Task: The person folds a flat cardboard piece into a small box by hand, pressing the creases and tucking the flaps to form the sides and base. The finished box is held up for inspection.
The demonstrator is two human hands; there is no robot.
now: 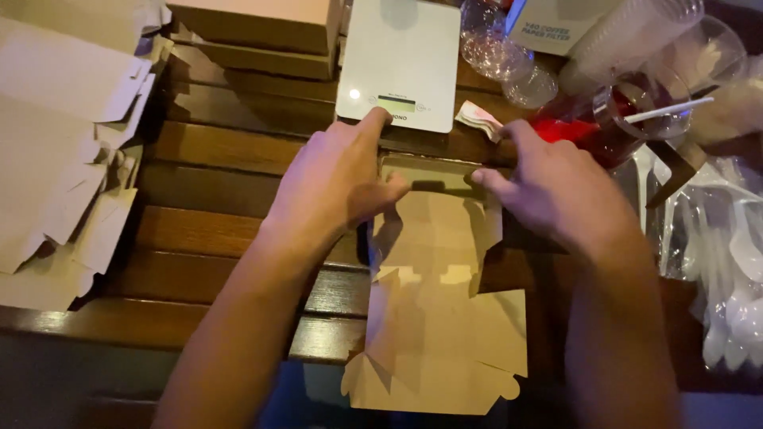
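A flat, unfolded box blank of plain brown cardboard (437, 318) lies on a table of dark wooden slats (214, 230), its near end hanging over the table's front edge toward the viewer. Both forearms reach away from the camera to the blank's far end. There the left hand (338, 179) rests with fingers loosely curled, its thumb pressing the upper left corner of the blank and its index finger stretched forward. The right hand (548, 187) pinches the upper right corner between thumb and fingers, where a far flap stands folded up.

To the left, a loose stack of the same brown cardboard blanks (63, 151) lies flat on the table. To the right sits a clear plastic bag of white plastic spoons (731, 262). Just beyond the hands stands a white flat kitchen scale (401, 59), with a small crumpled paper (479, 119) beside it. Further right are a glass jug holding red liquid (616, 119) and clear plastic cups (497, 48). Closed brown cardboard boxes (254, 32) are stacked at the far left.
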